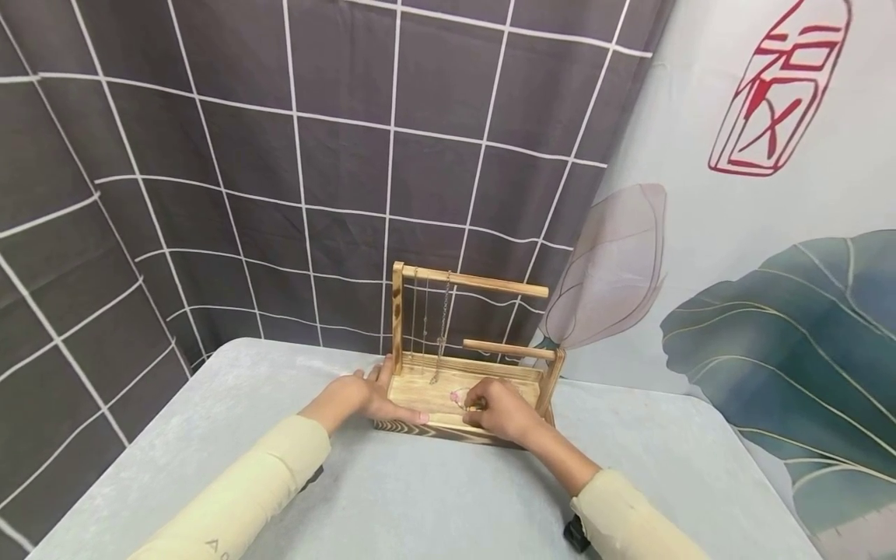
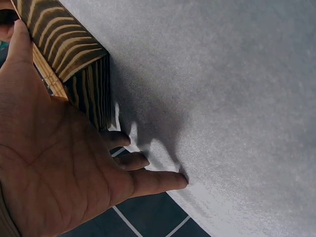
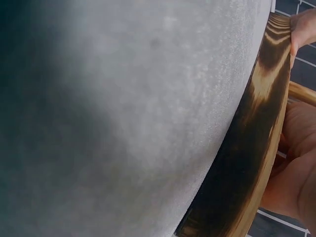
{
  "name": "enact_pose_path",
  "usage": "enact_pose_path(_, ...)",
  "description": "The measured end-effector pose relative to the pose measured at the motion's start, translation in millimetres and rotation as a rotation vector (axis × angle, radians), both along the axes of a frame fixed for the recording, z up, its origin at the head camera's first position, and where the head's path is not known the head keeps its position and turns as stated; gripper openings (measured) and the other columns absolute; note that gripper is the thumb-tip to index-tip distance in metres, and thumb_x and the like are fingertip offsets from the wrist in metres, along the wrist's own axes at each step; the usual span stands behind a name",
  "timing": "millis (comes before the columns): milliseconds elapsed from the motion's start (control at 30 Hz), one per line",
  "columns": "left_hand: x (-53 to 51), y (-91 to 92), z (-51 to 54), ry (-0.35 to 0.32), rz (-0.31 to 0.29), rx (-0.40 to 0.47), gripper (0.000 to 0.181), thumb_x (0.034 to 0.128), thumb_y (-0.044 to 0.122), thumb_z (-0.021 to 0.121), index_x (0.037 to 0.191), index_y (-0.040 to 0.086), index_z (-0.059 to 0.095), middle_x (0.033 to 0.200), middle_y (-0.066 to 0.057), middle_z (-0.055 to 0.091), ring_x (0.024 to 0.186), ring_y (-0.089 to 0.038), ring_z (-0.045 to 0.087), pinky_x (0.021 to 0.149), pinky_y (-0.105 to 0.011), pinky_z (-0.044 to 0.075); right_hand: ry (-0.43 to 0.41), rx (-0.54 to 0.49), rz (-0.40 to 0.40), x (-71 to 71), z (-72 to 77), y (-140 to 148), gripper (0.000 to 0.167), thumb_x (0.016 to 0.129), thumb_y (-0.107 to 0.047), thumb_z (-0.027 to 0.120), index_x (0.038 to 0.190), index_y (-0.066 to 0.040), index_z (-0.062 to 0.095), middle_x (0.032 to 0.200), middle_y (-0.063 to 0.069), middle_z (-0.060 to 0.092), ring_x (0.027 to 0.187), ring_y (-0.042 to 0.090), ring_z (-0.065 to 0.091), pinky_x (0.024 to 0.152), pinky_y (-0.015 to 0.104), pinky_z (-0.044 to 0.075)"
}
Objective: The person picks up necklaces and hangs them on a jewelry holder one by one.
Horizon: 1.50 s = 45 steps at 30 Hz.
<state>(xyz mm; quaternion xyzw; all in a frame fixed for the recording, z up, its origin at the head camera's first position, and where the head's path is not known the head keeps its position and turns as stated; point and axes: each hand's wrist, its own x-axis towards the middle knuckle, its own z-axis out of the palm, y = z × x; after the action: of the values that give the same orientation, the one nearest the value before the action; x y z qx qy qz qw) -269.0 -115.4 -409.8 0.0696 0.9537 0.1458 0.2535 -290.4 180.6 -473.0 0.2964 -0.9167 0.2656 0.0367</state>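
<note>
We rest our left hand point(image 1: 374, 400) against the left end of a wooden stand point(image 1: 448, 432), fingers extended and spread. Our right hand point(image 1: 500, 410) pinches a bracelet point(image 1: 455, 397) with a pink piece, low over the stand's tray point(image 1: 413, 389). Necklaces point(image 1: 444, 319) hang from the upper bar point(image 1: 497, 285).

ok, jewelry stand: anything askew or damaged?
Nothing stands out: the wooden jewelry stand is upright, chains hang from its upper bar, no visible damage. Pink jewelry piece at the right hand is partly covered; can't judge.
</note>
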Motion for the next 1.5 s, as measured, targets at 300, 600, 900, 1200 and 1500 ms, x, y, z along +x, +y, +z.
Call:
enact_pose_path(300, 2.5, -0.9, 1.0, -0.002, -0.014, -0.023, 0.153, 0.0853, 0.097, 0.064, 0.179, 0.001, -0.009, 0.189, -0.027, 0.008, 0.173, -0.060, 0.013, 0.141, -0.073, 0.022, 0.021, -0.021, 0.078, -10.6, -19.7, 2.3, 0.023, 0.093, -0.013, 0.088, 0.078, -0.023, 0.074, 0.087, -0.010, 0.068, 0.083, 0.006, 0.057, 0.079, 0.033, 0.053)
enact_pose_path(600, -2.3, -0.5, -5.0, 0.003, -0.012, -0.011, 0.158, 0.0808, 0.102, 0.063, 0.180, 0.001, -0.007, 0.189, -0.028, 0.008, 0.173, -0.060, 0.011, 0.141, -0.073, 0.020, -0.022, 0.043, 0.042, -25.5, -37.8, 9.4, 0.030, 0.119, -0.036, 0.059, 0.096, -0.020, 0.069, 0.085, -0.009, 0.063, 0.075, 0.007, 0.056, 0.071, 0.029, 0.049)
enact_pose_path(900, -0.5, 0.2, -1.8, 0.003, -0.007, -0.005, 0.155, 0.0830, 0.099, 0.064, 0.180, 0.001, -0.007, 0.189, -0.028, 0.009, 0.173, -0.059, 0.012, 0.141, -0.073, 0.021, -0.403, -0.170, -0.051, 11.3, 19.5, -7.3, 0.034, 0.121, -0.026, 0.046, 0.107, -0.005, 0.069, 0.099, 0.007, 0.069, 0.087, 0.018, 0.062, 0.077, 0.030, 0.052)
enact_pose_path(1200, 1.4, -0.4, 1.3, 0.010, -0.006, 0.002, 0.152, 0.0861, 0.095, 0.066, 0.180, 0.002, -0.009, 0.189, -0.028, 0.007, 0.173, -0.061, 0.012, 0.140, -0.074, 0.021, -0.639, -0.430, -0.093, 25.6, 45.0, -16.5, 0.031, 0.121, -0.020, 0.045, 0.112, 0.004, 0.063, 0.085, 0.003, 0.059, 0.075, 0.015, 0.055, 0.064, 0.024, 0.049)
enact_pose_path(1500, -3.3, -0.1, -4.4, 0.002, 0.013, 0.013, 0.160, 0.0787, 0.103, 0.065, 0.180, 0.005, -0.009, 0.190, -0.026, 0.006, 0.174, -0.059, 0.010, 0.141, -0.073, 0.019, -0.859, -0.702, -0.045, 19.1, 51.1, -16.6, 0.042, 0.125, -0.032, 0.037, 0.099, -0.011, 0.061, 0.081, -0.007, 0.060, 0.065, 0.005, 0.052, 0.060, 0.018, 0.045)
